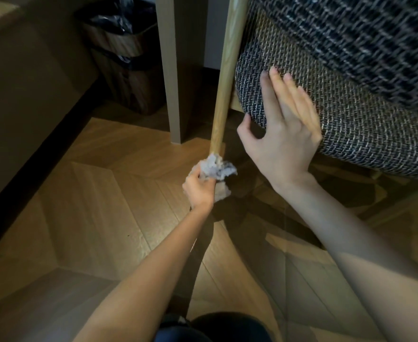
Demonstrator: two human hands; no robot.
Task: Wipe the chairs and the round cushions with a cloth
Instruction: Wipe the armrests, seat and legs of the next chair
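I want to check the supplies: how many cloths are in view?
1: a crumpled cloth, gripped by the left hand against the foot of the wooden chair leg. Others may lie outside the view.

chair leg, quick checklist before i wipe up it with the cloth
1. Cloth gripped in left hand: ok.
2. Cloth touching the chair leg near its foot: ok.
3. Right hand flat on the woven seat, bracing it: ok.
4. Leg above the cloth free of obstacles: ok.
5. Cloth wrapped fully round the leg: cannot tell.
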